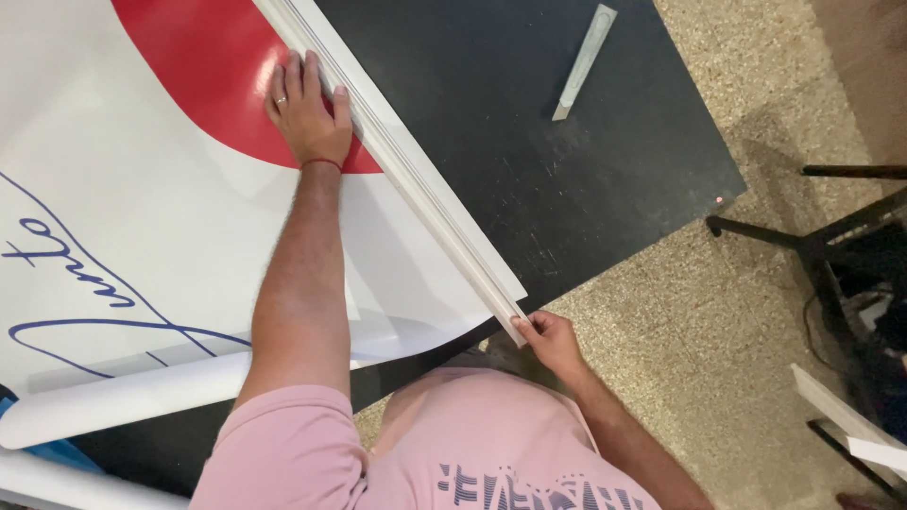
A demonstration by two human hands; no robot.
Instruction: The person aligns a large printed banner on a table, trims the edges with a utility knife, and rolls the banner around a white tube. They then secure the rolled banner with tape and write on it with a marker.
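While the left hand (307, 113) presses flat beside it, the right hand's (551, 342) grip pinches the white rail's (416, 179) near end.

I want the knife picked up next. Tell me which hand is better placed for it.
Right, probably. The right hand only pinches the white rail's near end; the left hand presses the poster, and the knife lies right of the rail.

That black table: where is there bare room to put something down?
Bare black table lies between the white strip and the grey utility knife, and from the knife down to the right-hand corner. Left of the strip is crowded: the poster, with the left hand pressing it.
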